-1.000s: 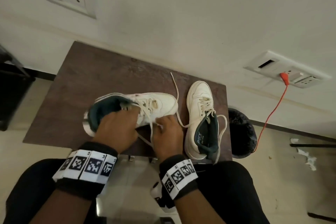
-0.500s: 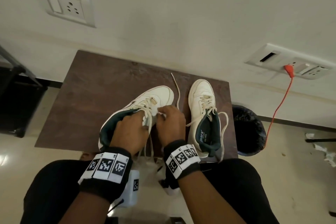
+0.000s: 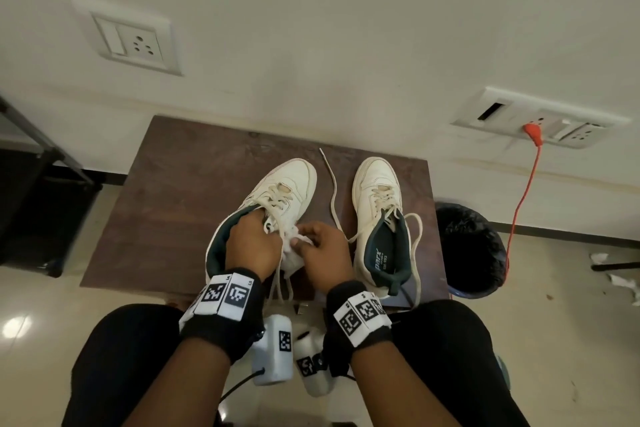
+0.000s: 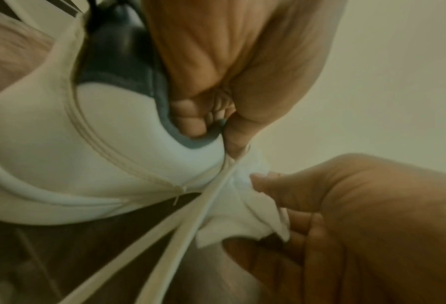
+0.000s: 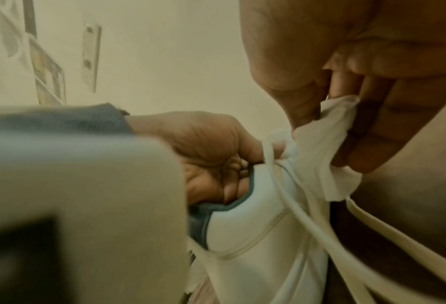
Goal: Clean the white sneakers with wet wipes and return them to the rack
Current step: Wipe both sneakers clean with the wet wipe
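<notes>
Head view: scuffed white sneaker, dark green lining, loose laces.

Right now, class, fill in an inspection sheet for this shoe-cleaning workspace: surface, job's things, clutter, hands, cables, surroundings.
Surface: dark brown wooden table, against the wall.
Job's things: two white lace-up sneakers, left one held, right one standing apart; crumpled white wet wipe.
Clutter: loose lace between the sneakers.
Hands: left hand grips the left sneaker's collar; right hand pinches the wipe.
Cables: orange cord plugged into the wall socket.
Surroundings: black-lined bin; paper scraps on the floor.
</notes>
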A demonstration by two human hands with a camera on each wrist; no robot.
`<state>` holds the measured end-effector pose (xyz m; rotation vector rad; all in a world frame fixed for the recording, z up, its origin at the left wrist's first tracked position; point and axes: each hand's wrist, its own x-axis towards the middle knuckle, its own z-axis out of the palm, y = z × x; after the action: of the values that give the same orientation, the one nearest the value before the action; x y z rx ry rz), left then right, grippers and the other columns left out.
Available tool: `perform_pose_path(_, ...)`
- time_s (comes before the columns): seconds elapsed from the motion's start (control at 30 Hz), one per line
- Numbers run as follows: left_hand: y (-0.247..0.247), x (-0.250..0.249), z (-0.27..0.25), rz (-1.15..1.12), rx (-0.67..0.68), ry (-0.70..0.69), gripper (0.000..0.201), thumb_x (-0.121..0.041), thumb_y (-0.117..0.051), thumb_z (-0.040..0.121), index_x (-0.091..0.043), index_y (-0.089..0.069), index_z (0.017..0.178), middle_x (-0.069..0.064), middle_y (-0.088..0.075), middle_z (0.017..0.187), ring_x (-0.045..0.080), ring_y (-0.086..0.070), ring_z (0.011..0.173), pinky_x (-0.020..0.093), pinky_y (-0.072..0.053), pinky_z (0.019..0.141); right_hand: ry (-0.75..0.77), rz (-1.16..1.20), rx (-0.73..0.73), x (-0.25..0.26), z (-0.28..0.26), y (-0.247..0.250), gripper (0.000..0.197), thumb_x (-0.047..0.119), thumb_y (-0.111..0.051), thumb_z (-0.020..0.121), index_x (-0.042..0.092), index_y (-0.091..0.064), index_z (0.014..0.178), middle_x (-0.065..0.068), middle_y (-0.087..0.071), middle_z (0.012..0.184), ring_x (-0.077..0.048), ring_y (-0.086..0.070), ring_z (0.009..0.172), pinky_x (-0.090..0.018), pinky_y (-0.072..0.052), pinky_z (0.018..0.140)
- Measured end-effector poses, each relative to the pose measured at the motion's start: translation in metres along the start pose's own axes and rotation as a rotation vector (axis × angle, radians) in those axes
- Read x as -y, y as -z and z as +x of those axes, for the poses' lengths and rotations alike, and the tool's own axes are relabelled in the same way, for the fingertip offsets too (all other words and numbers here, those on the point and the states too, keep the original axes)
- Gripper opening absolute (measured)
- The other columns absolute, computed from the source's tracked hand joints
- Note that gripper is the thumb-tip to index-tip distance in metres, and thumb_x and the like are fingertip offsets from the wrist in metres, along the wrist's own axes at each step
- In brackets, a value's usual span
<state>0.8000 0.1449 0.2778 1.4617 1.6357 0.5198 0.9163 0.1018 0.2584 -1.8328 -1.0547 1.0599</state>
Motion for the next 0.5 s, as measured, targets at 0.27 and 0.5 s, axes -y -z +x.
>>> perform_pose_path(0.27, -0.007, -0.03, -0.019, 0.053, -0.116, 0.032, 0.015, -0.012, -0.053, 0.088, -0.01, -0.065, 0.096, 0.01, -0.066, 0.114, 0.03, -0.059, 0.109, 0.035, -0.044, 0.095, -0.066, 0.19, -0.087, -0.006, -0.019, 0.025, 0.016, 0.003, -0.061, 0.085, 0.016, -0.063, 0.094, -0.005, -0.068, 0.091, -0.016, -0.064, 0.087, -0.022, -0.051, 0.077)
perform_pose_path(0.5, -0.007, -0.059, -0.058, 0.286, -0.208, -0.02, 0.032, -0.024, -0.057, 0.089, -0.02, -0.059, 0.121, 0.008, -0.048, 0.131, 0.03, -0.047, 0.12, 0.043, -0.044, 0.092, 0.012, 0.224, -0.177, 0.004, -0.029, 0.05, 0.012, 0.016, -0.069, 0.081, 0.022, -0.064, 0.09, -0.006, -0.069, 0.092, -0.019, -0.066, 0.088, -0.04, -0.054, 0.084)
